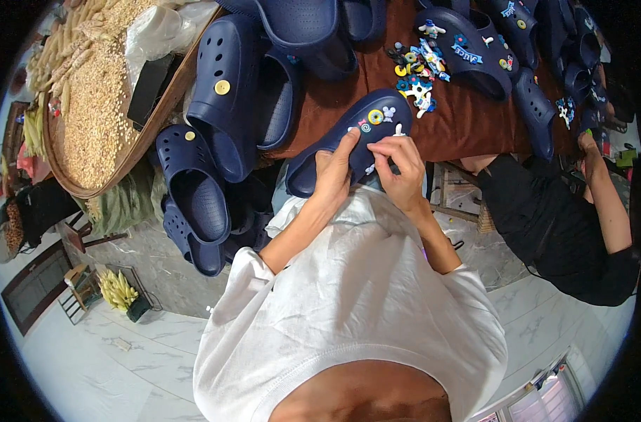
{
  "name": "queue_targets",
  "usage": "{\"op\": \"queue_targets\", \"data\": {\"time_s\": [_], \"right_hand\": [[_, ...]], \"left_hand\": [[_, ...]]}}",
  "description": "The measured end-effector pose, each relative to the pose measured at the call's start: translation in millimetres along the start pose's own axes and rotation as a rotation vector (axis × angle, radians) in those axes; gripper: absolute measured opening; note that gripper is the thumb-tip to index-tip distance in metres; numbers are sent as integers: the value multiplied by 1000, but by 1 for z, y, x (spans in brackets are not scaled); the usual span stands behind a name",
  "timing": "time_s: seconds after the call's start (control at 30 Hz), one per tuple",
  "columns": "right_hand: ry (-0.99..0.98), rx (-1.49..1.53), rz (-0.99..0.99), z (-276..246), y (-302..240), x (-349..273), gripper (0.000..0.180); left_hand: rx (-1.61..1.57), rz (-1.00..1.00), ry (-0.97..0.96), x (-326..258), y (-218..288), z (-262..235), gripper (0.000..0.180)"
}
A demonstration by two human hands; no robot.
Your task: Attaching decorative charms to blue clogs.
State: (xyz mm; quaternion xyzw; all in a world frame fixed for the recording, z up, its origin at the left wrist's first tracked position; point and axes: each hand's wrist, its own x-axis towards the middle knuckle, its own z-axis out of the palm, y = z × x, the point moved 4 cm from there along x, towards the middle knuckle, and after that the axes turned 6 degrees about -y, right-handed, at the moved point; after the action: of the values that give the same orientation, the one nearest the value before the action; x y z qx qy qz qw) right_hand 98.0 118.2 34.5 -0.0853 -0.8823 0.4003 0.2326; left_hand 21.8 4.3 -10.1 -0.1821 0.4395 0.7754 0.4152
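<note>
A navy clog (392, 102) lies across my lap at the table's edge, gripped by my left hand (333, 172), its thumb pressed on the upper. Small charms (376, 117) sit on the clog's toe: a yellow ring, a pale mouse-head shape, a swirl and a pink piece. My right hand (402, 169) is closed in a pinch over the clog's right side, beside a white charm (398, 130). Whatever those fingertips hold is hidden. Another small whitish charm (369, 169) shows just below them. Beyond the clog, loose charms (420, 70) form a pile on the brown cloth (450, 130).
Navy clogs (225, 105) crowd the left, some with a yellow button. Decorated clogs (468, 53) stand at the right. A woven tray (176, 88) of corn kernels takes the far left. A person in black (545, 218) works at my right, a hand (587, 143) near the clogs.
</note>
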Motion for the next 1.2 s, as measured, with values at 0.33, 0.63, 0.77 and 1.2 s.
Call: {"op": "queue_targets", "data": {"time_s": [0.33, 0.63, 0.77, 1.2], "right_hand": [[35, -16, -2, -2, -1, -9, 19], [62, 240, 473, 18, 29, -72, 58], [-222, 299, 474, 27, 21, -77, 79], [72, 652, 418, -3, 64, -28, 51]], "left_hand": [[-175, -64, -63, 7, 0, -6, 32], [-527, -213, -293, 5, 26, 21, 43], [-625, -259, -312, 2, 32, 36, 45], [12, 208, -559, -3, 47, 59, 48]]}}
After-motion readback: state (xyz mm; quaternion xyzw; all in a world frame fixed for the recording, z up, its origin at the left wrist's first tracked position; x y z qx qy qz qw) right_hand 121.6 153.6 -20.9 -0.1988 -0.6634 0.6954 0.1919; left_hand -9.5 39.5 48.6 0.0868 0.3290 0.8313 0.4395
